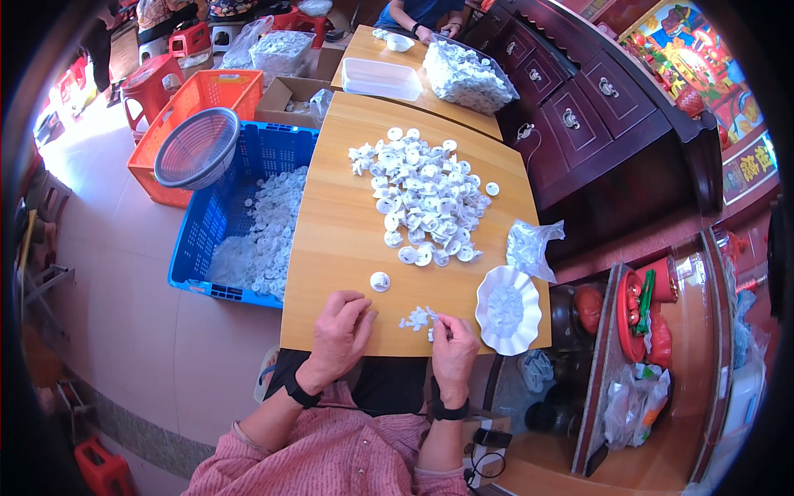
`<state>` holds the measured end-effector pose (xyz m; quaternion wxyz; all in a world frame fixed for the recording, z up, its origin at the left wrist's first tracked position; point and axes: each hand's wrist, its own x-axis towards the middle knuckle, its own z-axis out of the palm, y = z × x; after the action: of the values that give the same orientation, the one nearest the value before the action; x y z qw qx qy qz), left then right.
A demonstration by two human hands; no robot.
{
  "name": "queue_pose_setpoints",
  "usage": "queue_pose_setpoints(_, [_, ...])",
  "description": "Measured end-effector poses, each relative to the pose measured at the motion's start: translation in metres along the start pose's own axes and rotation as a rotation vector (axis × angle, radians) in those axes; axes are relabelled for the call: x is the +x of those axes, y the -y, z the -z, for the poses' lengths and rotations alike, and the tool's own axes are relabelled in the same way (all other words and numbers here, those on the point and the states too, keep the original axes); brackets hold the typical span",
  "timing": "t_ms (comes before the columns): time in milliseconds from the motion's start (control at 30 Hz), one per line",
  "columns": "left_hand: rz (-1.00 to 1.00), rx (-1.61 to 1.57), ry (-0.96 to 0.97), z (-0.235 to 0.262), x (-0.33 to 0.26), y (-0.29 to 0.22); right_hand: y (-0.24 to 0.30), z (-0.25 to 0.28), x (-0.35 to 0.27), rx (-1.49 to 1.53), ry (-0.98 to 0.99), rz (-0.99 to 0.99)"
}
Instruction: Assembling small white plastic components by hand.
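My left hand (341, 329) rests at the table's near edge, fingers loosely bent, thumb apart from them. Nothing shows in it, though its underside is hidden. Just beyond it, a round white plastic part (380, 282) with a raised middle lies alone on the wooden table (327, 231). Thumb and fingertips of my right hand (454, 347) pinch at a small white plastic piece, mostly covered by the fingers. Beside those fingertips is a little pile of small white pieces (415, 318). A large heap of white round parts (426, 194) covers the table's middle.
A white scalloped dish (485, 318) of small clear pieces stands at right, beside a clear plastic bag (533, 248). Left of the table are a blue crate (188, 248) of parts, a grey colander (198, 149) and an orange crate (231, 83). Another person (422, 16) sits at the far end.
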<state>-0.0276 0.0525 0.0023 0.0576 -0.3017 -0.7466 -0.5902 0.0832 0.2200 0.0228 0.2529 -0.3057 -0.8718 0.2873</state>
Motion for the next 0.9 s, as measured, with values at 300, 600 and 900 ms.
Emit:
queue_pose_setpoints(300, [-0.024, 0.003, -0.004, 0.001, 0.0, 0.001, -0.003, 0.006, 0.003, 0.094, -0.078, -0.062])
queue_pose_setpoints(600, [-0.002, -0.019, 0.005, 0.0, -0.001, 0.001, -0.012, 0.015, 0.009, -0.037, -0.137, 0.038])
queue_pose_setpoints(900, [-0.019, 0.001, 0.018, 0.001, 0.0, 0.002, -0.019, 0.012, 0.01, 0.042, -0.206, -0.007])
